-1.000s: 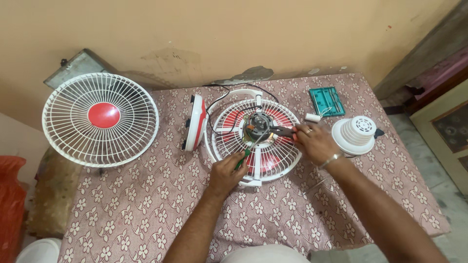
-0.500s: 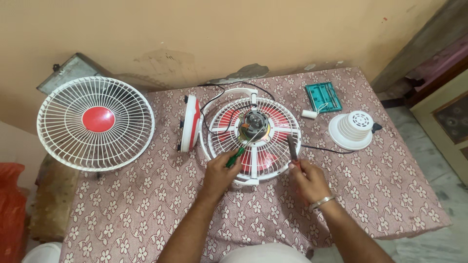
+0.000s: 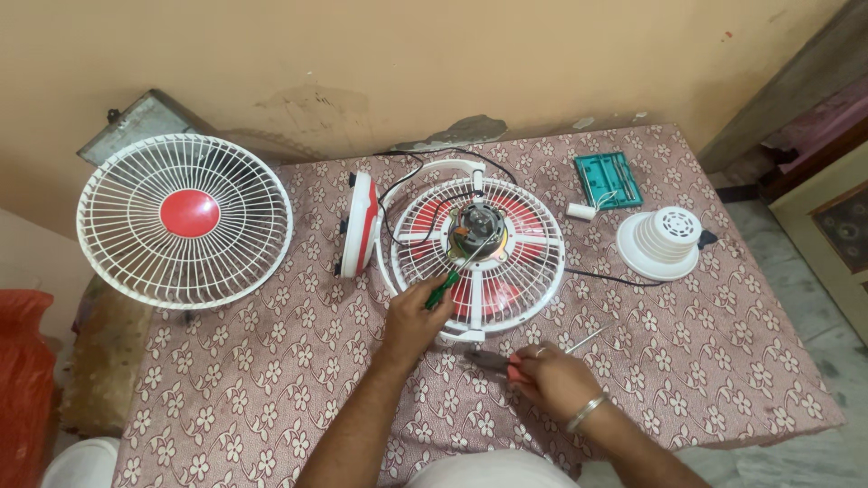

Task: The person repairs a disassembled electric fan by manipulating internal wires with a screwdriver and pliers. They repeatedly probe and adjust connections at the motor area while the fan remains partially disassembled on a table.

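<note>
Two hands | left hand (image 3: 411, 312): green-handled screwdriver (image 3: 445, 287) | right hand (image 3: 553, 378): metal pliers (image 3: 493, 360)

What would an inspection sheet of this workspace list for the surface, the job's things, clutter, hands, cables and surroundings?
Surface: table under a maroon floral cloth.
Job's things: white wire fan guard with red blades and bare metal motor; green-handled screwdriver; red-handled pliers.
Clutter: separate white front grille with red hub, overhanging the table's left edge; red-and-white disc part on edge; white ribbed motor cover; green circuit board; thin metal rod.
Hands: left hand grips the screwdriver; right hand on the pliers.
Cables: black wire lies loose across the cloth.
Surroundings: beige wall; orange bag.
</note>
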